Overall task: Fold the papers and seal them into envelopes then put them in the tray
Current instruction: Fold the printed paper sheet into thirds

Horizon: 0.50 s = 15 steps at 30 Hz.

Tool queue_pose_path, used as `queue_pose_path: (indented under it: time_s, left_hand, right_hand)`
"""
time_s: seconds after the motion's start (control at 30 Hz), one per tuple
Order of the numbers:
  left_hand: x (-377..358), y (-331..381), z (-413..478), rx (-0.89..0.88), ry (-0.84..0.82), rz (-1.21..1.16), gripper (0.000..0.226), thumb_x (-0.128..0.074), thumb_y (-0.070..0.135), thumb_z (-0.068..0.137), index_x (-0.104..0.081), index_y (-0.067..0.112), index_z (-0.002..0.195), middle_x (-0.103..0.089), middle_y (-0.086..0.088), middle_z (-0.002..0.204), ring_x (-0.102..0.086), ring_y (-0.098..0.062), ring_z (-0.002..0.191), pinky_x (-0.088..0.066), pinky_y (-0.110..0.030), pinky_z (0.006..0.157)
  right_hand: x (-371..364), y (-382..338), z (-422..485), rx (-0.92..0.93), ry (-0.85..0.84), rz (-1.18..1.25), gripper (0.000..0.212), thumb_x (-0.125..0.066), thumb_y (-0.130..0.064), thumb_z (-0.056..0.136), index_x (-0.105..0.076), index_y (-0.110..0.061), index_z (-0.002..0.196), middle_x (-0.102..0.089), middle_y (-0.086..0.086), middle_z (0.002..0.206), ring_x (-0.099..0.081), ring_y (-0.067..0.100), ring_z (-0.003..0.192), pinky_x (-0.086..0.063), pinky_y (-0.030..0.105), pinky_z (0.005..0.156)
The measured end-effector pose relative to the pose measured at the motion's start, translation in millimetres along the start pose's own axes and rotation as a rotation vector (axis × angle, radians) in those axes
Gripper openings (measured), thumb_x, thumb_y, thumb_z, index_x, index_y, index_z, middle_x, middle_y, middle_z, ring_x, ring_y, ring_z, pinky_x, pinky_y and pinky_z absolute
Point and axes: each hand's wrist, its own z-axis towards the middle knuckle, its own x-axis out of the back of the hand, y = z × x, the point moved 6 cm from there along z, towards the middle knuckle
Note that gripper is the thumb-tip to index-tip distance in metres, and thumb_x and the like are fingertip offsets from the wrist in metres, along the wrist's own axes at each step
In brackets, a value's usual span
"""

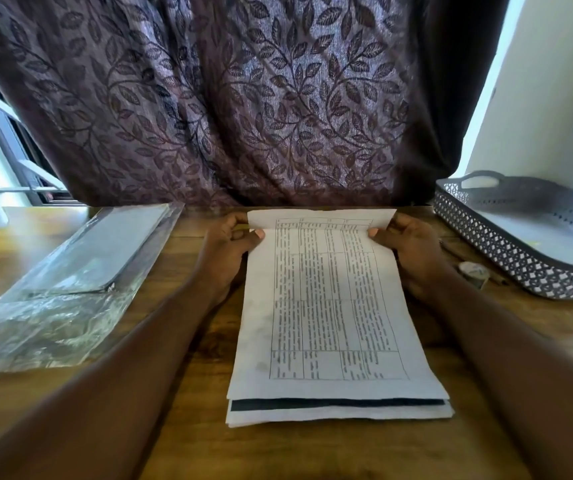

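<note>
Where a leafy curtain (243, 98) backs the wooden table (181, 427), a printed sheet (330, 306) is pinched by the left hand (226, 251) and right hand (413, 251).

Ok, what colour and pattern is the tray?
Grey tray with a white diamond-lattice pattern, seen best in the head view.

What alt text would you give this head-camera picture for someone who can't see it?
A person's left hand and right hand pinch the far corners of the top printed sheet of a paper stack on a wooden table. A clear plastic packet lies to the left, a grey perforated tray to the right, a leaf-patterned curtain behind.
</note>
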Motion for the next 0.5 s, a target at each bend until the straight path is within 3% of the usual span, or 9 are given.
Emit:
queue_pose_path:
  time_s: [0.1, 0.17, 0.3, 0.37, 0.47, 0.5]
  left_hand:
    - [2.8, 0.6, -0.5, 0.01, 0.015, -0.023, 0.017, -0.057, 0.001, 0.096, -0.067, 0.015, 0.093, -0.071, -0.011, 0.091, -0.067, -0.021, 0.071, -0.052, -0.023, 0.05]
    - [1.6, 1.6, -1.1, 0.017, 0.022, -0.059, 0.017, -0.056, 0.001, 0.096, -0.067, 0.012, 0.089, -0.07, -0.012, 0.087, -0.066, -0.02, 0.066, -0.049, -0.021, 0.045]
    - [-0.8, 0.0, -4.9, 0.062, 0.019, -0.113, 0.028, -0.043, 0.003, 0.098, -0.069, 0.001, 0.088, -0.071, -0.01, 0.072, -0.061, -0.019, 0.051, -0.043, -0.021, 0.038]
    - [0.1, -1.7, -5.3, 0.072, 0.017, -0.112, 0.026, -0.046, 0.008, 0.1, -0.069, -0.002, 0.092, -0.07, -0.01, 0.07, -0.061, -0.015, 0.048, -0.042, -0.02, 0.038]
    - [-0.6, -0.1, -3.4, 0.026, 0.005, 0.006, 0.012, -0.067, 0.009, 0.092, -0.068, -0.001, 0.099, -0.073, -0.008, 0.077, -0.069, -0.018, 0.064, -0.054, -0.027, 0.053]
    - [-0.1, -1.8, -1.8, 0.012, -0.005, 0.048, 0.015, -0.071, 0.006, 0.089, -0.068, 0.001, 0.102, -0.075, -0.006, 0.079, -0.071, -0.018, 0.068, -0.056, -0.029, 0.057]
  right_hand:
    - [3.8, 1.2, 2.5, -0.007, 0.018, 0.036, 0.019, -0.054, 0.003, 0.096, -0.071, -0.004, 0.091, -0.074, 0.017, 0.091, -0.072, 0.031, 0.078, -0.061, 0.039, 0.068]
    - [4.3, 2.3, 3.4, -0.014, 0.026, 0.039, 0.019, -0.056, 0.0, 0.095, -0.073, -0.004, 0.086, -0.074, 0.017, 0.088, -0.071, 0.031, 0.077, -0.059, 0.041, 0.069]
    - [8.6, 8.6, 4.9, -0.084, 0.054, 0.073, 0.03, -0.049, -0.009, 0.095, -0.075, -0.002, 0.083, -0.072, 0.028, 0.106, -0.066, 0.043, 0.095, -0.052, 0.054, 0.089]
    - [8.3, 8.7, 4.4, -0.082, 0.063, 0.064, 0.027, -0.054, -0.011, 0.096, -0.075, -0.002, 0.082, -0.072, 0.026, 0.104, -0.066, 0.041, 0.094, -0.053, 0.053, 0.089]
    - [4.3, 4.8, 2.8, -0.01, 0.055, -0.116, 0.005, -0.067, -0.002, 0.09, -0.072, -0.001, 0.092, -0.072, 0.022, 0.097, -0.068, 0.033, 0.086, -0.061, 0.039, 0.072]
    - [3.0, 4.5, 2.5, 0.018, 0.048, -0.181, 0.008, -0.069, 0.001, 0.088, -0.071, -0.003, 0.095, -0.073, 0.022, 0.098, -0.07, 0.032, 0.086, -0.061, 0.037, 0.07]
